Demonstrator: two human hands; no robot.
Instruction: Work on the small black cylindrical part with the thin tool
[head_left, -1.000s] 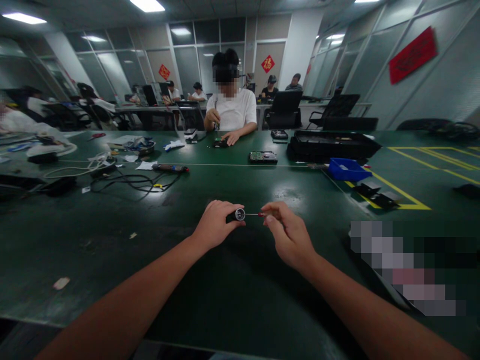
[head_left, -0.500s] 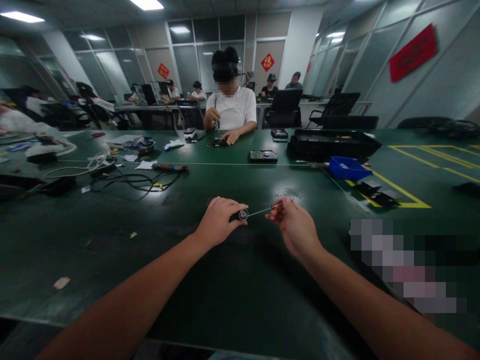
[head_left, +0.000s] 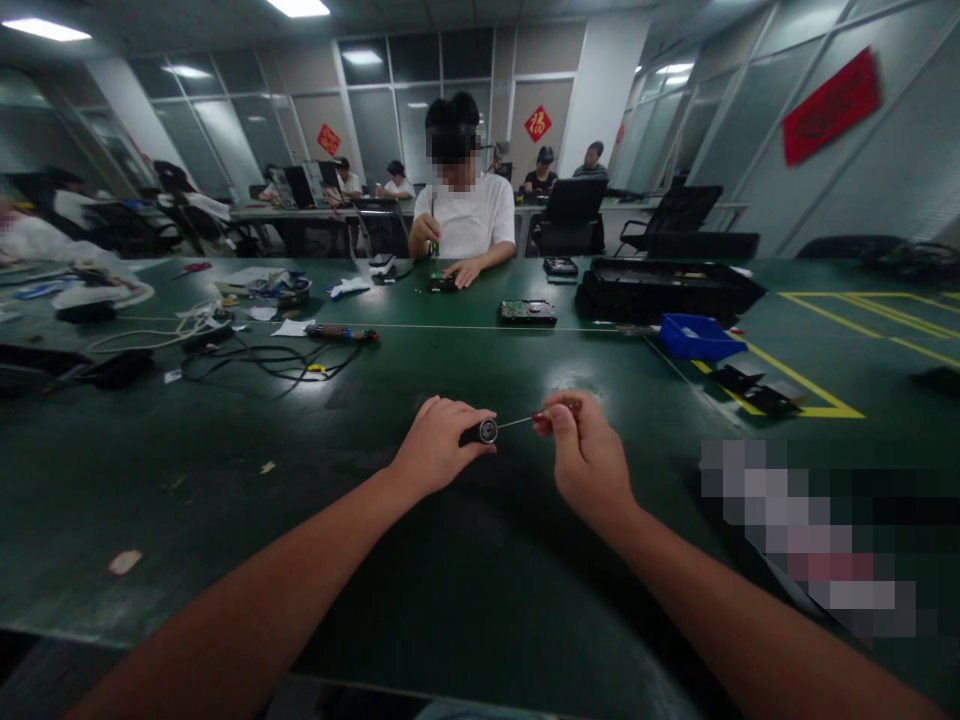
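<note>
My left hand (head_left: pixel 439 445) is closed around a short black cylinder, a driver handle (head_left: pixel 486 431), whose round metal end faces right. My right hand (head_left: pixel 586 455) pinches a thin metal bit (head_left: pixel 516 422) with a red collar at its right end. The bit's left tip meets the handle's metal end. Both hands hover just above the dark green table (head_left: pixel 375 560), near its middle.
A person in a white shirt (head_left: pixel 465 215) works across the table. A circuit board (head_left: pixel 527 313), black tray (head_left: pixel 667 288), blue bin (head_left: pixel 697 338), black blocks (head_left: pixel 750 388) and tangled cables (head_left: pixel 262 360) lie beyond my hands. A blurred patch sits at the right.
My right hand lifted slightly and drew the bit out at a tilt, then moved it back left toward the handle's end. My left hand stayed almost still.
</note>
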